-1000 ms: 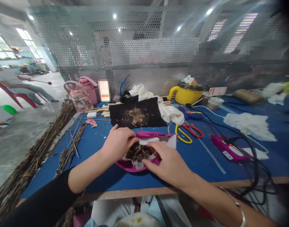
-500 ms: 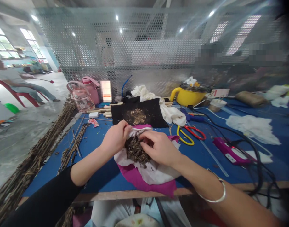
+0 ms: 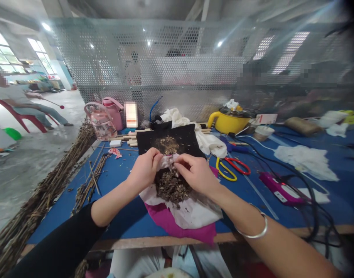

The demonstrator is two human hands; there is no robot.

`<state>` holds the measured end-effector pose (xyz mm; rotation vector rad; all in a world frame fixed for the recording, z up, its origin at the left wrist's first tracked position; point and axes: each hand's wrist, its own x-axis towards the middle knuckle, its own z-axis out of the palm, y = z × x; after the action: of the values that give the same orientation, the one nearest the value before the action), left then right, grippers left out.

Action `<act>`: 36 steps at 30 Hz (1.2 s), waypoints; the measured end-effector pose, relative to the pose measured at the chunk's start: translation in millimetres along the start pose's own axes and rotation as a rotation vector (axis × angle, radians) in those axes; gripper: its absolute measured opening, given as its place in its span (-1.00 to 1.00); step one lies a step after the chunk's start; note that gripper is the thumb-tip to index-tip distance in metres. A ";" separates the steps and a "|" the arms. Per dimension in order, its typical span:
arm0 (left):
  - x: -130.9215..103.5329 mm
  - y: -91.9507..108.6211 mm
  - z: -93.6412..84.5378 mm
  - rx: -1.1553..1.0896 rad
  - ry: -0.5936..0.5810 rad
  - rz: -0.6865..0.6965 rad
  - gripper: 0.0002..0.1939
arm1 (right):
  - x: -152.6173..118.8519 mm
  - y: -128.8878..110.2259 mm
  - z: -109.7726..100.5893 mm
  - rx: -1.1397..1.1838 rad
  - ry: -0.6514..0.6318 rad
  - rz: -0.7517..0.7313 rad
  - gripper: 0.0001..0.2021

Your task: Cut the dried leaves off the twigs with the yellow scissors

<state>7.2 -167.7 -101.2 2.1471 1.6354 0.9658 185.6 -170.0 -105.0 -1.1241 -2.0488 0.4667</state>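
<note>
A heap of dark brown dried plant bits (image 3: 172, 187) lies on a white cloth (image 3: 191, 212), with a magenta cloth (image 3: 177, 229) under it. My left hand (image 3: 146, 168) is closed, pinching the far edge of the white cloth just left of the heap. My right hand (image 3: 196, 173) is also closed, thumb and fingers together at the same far edge, above the heap's right side. Its fingertips seem to grip the white cloth there. Behind both hands lies a black cloth (image 3: 177, 135) strewn with pale brown flakes.
Red and yellow handled scissors (image 3: 227, 170) lie to the right, near a magenta device (image 3: 281, 189) with black cables. A yellow pot (image 3: 230, 120) stands at the back. Long dry stems (image 3: 49, 185) run along the left side. A person (image 3: 17, 100) sits far left.
My right hand has moved from the heap up to the cloth's far edge, beside my left hand. More of the heap now shows. The view has shifted slightly.
</note>
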 end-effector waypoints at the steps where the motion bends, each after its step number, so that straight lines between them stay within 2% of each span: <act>1: -0.6 0.6 0.2 -0.028 -0.010 0.007 -0.73 | -0.8 -1.1 -1.1 0.011 0.001 0.017 -0.90; 4: -2.7 3.3 1.6 -0.105 -0.063 0.043 -0.73 | 0.6 -3.6 1.8 0.042 -0.034 0.032 -0.69; 5: -3.2 4.0 2.0 -0.120 -0.077 0.055 -0.73 | 2.1 -3.4 3.8 0.044 -0.045 0.021 -0.69; 8: -3.0 4.6 2.3 -0.126 -0.062 0.052 -0.74 | 6.8 1.1 6.1 0.057 -0.033 -0.004 -0.87; 12: 0.0 0.5 0.5 -0.120 0.024 -0.027 -0.73 | 5.9 9.7 -5.1 0.117 0.055 0.073 -0.88; 14: 1.3 -2.6 0.3 -0.141 0.049 -0.071 -0.74 | 1.1 9.9 -14.2 0.158 0.051 0.105 -0.89; 17: 2.4 -7.0 1.3 -0.175 0.073 -0.136 -0.72 | -9.5 4.1 -25.2 0.198 -0.084 0.091 -0.91; 20: 2.7 -9.1 2.3 -0.198 0.083 -0.165 -0.67 | -18.7 -1.7 -28.4 0.146 -0.262 0.014 -0.90; 23: 3.0 -7.0 2.3 -0.245 -0.003 -0.147 -0.63 | -21.3 -1.0 -23.7 0.110 -0.376 0.014 -0.88; 26: 5.5 -2.0 2.8 -0.179 -0.110 -0.075 -0.43 | -16.4 4.8 -14.9 0.106 -0.311 0.096 -0.76; 28: 8.2 1.0 4.2 -0.090 -0.146 -0.035 -0.56 | -10.5 8.5 -8.4 0.041 -0.211 0.139 -0.75; 30: 10.9 2.3 6.3 -0.054 -0.123 -0.043 -0.76 | -4.0 10.4 -2.0 -0.063 -0.140 0.166 -0.73; 33: 12.8 0.7 9.6 -0.103 -0.002 -0.118 -0.79 | 4.7 9.9 6.3 -0.218 -0.101 0.181 -0.68; 36: 12.3 -2.5 11.9 -0.168 0.038 -0.170 -0.80 | 10.2 8.0 10.7 -0.289 -0.108 0.152 -0.72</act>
<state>14.8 -153.4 -107.3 1.8598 1.6592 1.0558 178.5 -156.8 -112.6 -1.4622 -2.1831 0.3162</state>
